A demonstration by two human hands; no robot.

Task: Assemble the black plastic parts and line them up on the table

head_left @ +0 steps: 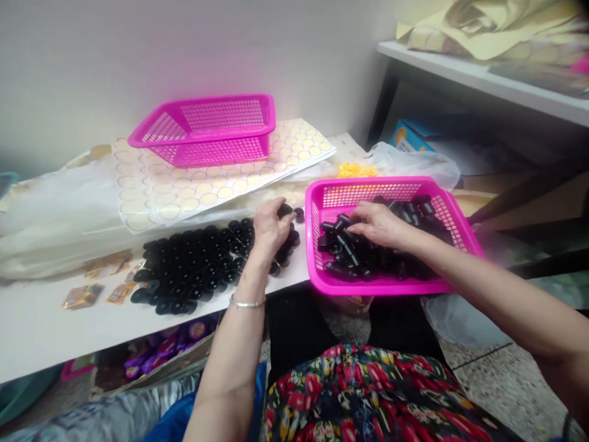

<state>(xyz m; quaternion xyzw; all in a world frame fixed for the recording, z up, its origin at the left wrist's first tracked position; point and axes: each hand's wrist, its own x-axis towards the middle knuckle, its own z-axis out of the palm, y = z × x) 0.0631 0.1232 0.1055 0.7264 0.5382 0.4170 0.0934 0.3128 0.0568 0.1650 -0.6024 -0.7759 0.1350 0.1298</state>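
Note:
My left hand [271,230] is over the right end of a block of black round plastic pieces [193,264] standing close together on the white table. Its fingers are closed around a dark round-ended piece [284,210]. A single black piece [299,215] stands just beyond the fingertips. My right hand [380,224] reaches into a pink plastic basket [317,285], fingers bent and pinching among loose black cylindrical pieces [347,248]. One short black piece [343,221] shows at its fingertips; the palm side is hidden.
Another pink basket [202,138] stands on sheets printed with yellow circles [184,196]. Small gold packets [83,296] lie at left. Yellow bits [356,170] and a clear bag [414,161] lie behind the near basket. A shelf [460,70] stands at right; purple items [165,347] are below the table.

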